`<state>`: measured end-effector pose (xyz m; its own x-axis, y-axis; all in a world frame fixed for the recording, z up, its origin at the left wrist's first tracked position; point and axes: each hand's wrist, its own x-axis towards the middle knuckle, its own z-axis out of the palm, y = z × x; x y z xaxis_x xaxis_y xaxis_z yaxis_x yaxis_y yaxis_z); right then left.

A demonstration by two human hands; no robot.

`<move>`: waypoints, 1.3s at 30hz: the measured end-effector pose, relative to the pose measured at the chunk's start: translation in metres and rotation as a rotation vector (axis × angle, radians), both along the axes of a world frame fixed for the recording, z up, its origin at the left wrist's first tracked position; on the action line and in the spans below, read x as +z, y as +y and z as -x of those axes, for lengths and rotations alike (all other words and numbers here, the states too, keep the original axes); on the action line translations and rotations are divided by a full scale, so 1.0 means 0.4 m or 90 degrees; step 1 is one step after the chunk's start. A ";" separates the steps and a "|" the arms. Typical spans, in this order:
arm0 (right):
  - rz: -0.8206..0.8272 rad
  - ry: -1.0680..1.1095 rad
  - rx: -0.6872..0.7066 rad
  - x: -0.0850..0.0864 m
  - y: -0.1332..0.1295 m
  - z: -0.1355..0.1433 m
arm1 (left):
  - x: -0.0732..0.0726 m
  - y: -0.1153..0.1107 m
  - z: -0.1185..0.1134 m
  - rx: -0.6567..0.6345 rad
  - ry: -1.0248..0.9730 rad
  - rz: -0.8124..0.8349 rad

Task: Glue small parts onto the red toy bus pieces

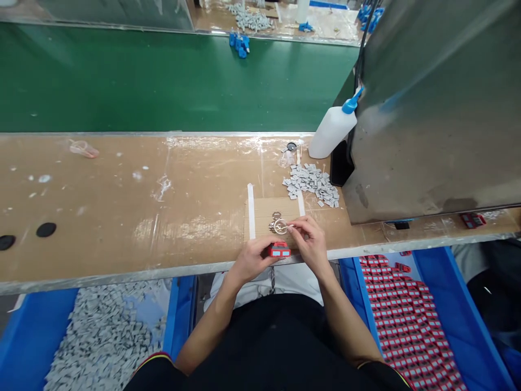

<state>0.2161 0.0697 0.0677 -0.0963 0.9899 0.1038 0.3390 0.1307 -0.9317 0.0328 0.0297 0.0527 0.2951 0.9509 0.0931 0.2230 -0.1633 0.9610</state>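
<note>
My left hand is closed on a small red toy vehicle part with pale blue windows, held at the table's front edge. Just to its right, my right hand pinches a thin pale stick, its kind too small to be sure of. The stick's end is at a small round, ring-like dish. Small shiny metal pieces lie beside the dish on a cardboard sheet. Behind my right hand spreads a pile of small grey plates.
A white squeeze bottle with a blue nozzle leans by a metal housing. Beyond the table runs a green belt carrying blue parts. Below the edge are blue bins, one of grey pieces, one of red parts.
</note>
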 end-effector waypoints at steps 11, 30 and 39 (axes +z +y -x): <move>-0.052 -0.035 -0.001 0.014 -0.002 0.003 | 0.004 0.001 0.000 -0.003 0.002 0.042; 0.087 0.160 -0.080 0.056 -0.072 -0.013 | -0.004 -0.003 -0.008 0.035 0.052 0.008; -0.014 0.052 -0.037 0.052 -0.094 -0.022 | -0.001 -0.005 -0.005 0.018 0.060 -0.009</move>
